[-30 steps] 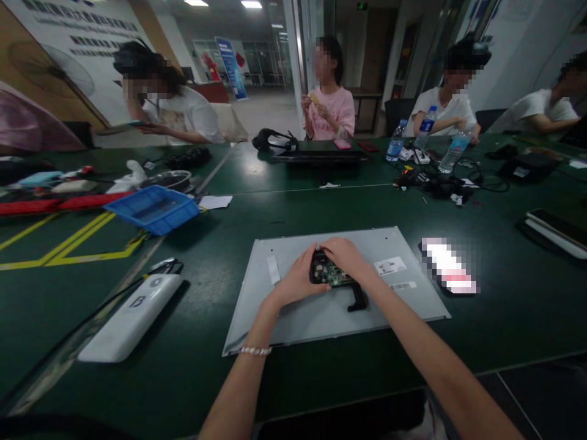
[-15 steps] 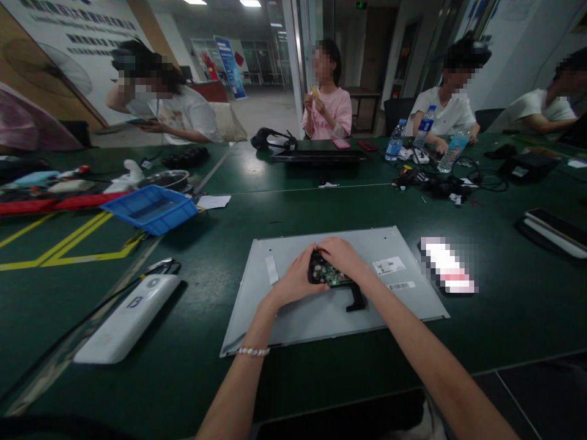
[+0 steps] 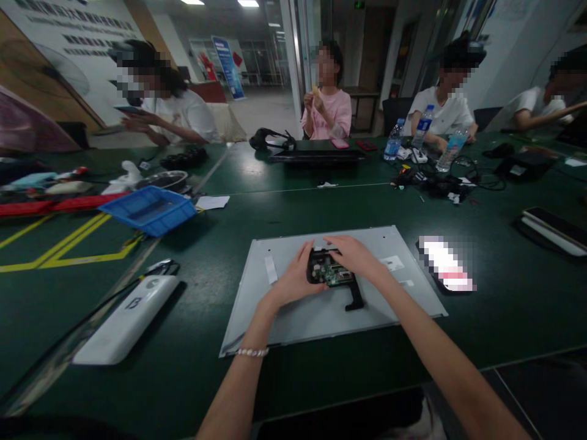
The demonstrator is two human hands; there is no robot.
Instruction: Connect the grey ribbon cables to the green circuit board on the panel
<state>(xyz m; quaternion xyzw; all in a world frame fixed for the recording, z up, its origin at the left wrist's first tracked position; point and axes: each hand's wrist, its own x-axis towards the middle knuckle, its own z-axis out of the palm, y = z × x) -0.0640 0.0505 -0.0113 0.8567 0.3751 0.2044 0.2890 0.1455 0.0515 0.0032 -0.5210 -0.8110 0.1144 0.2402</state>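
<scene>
A black device with a bare green circuit board (image 3: 332,273) and a hooked black arm rests over a flat grey panel (image 3: 293,318). My left hand (image 3: 296,276) grips the device's left side, thumb along its near edge and fingers at the far edge. My right hand (image 3: 355,255) reaches over the upper right of the device, its fingers bent at the far edge and partly over the board. Whether the right fingertips press on the device is hard to see. A beaded bracelet (image 3: 252,352) circles my left wrist.
On the green table are a white power bank (image 3: 128,321) with a cable, a blue basket (image 3: 151,211), a phone with blurred screen (image 3: 447,264), a dark flat device (image 3: 316,156), bottles (image 3: 394,140) and tangled cables (image 3: 431,180). Several people sit across the table.
My right hand has shifted slightly right and lifted back from the board, showing more of it. My left hand stays on the device. A person at the far left has lowered an arm.
</scene>
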